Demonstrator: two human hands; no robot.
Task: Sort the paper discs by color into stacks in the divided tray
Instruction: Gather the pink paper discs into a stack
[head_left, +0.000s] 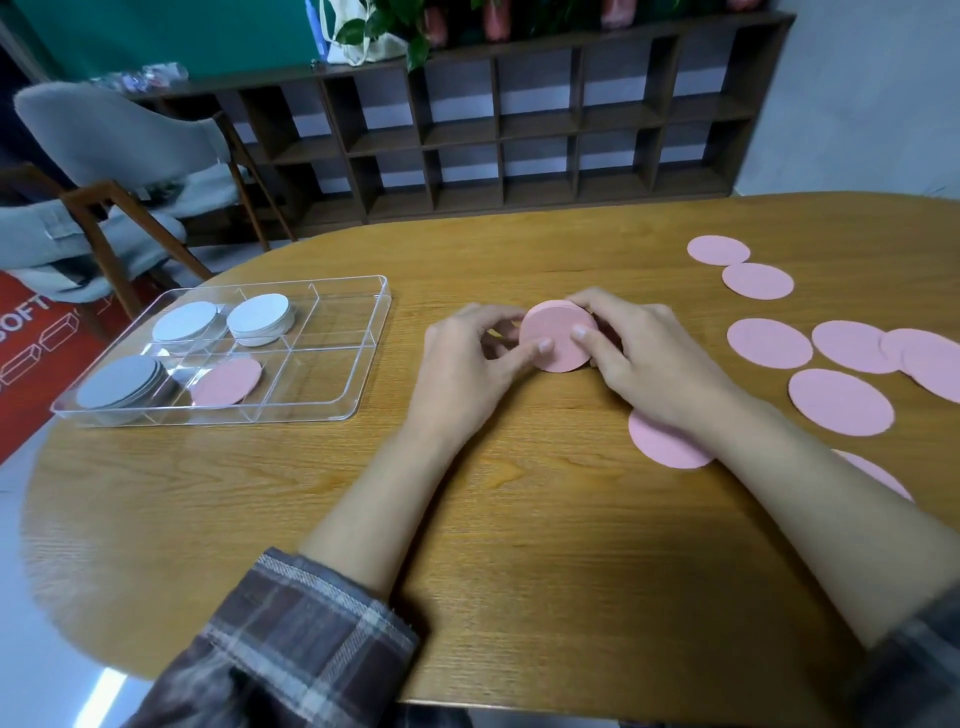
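Note:
Both hands hold a small stack of pink discs (557, 338) tilted up off the table's middle: my left hand (467, 358) grips its left edge, my right hand (631, 353) its right edge. The clear divided tray (332, 410) lies at the left. It holds a white stack (260, 318), two grey-white stacks (184, 322) (119, 387), and one pink disc (227, 381) in a front compartment. Several loose pink discs (769, 343) lie spread at the right; one (660, 444) is partly under my right wrist.
The oval wooden table (519, 545) carries everything. A grey chair (119, 156) stands behind the tray at the far left. A dark wooden shelf unit (519, 130) runs along the back wall.

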